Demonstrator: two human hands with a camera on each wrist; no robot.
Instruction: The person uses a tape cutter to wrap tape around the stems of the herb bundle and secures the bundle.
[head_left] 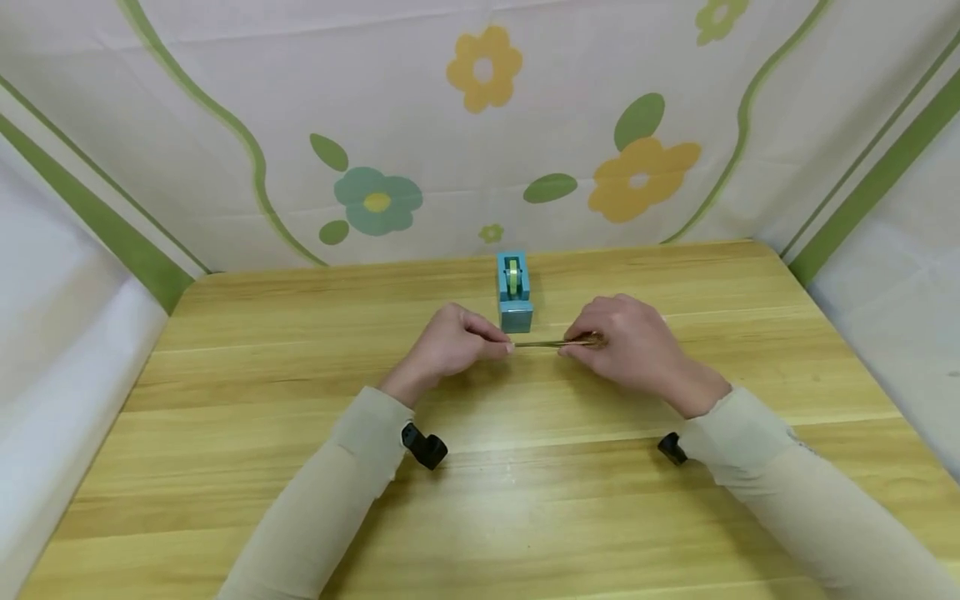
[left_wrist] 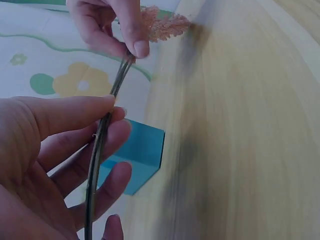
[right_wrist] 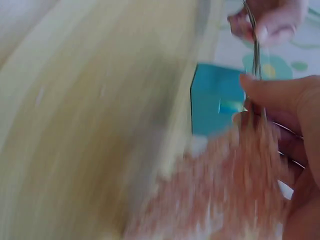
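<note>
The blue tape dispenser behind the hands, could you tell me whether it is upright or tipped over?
Upright: the tape dispenser stands on its base on the table, roll on top.

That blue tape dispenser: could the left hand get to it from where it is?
Probably yes. The tape dispenser stands just beyond the left hand with bare table between, but its fingers pinch the thin stems.

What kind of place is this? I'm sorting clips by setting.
Probably a small craft or recording booth: a wooden table walled in by flowered cloth, with a blue tape dispenser behind both hands holding thin stems.
</note>
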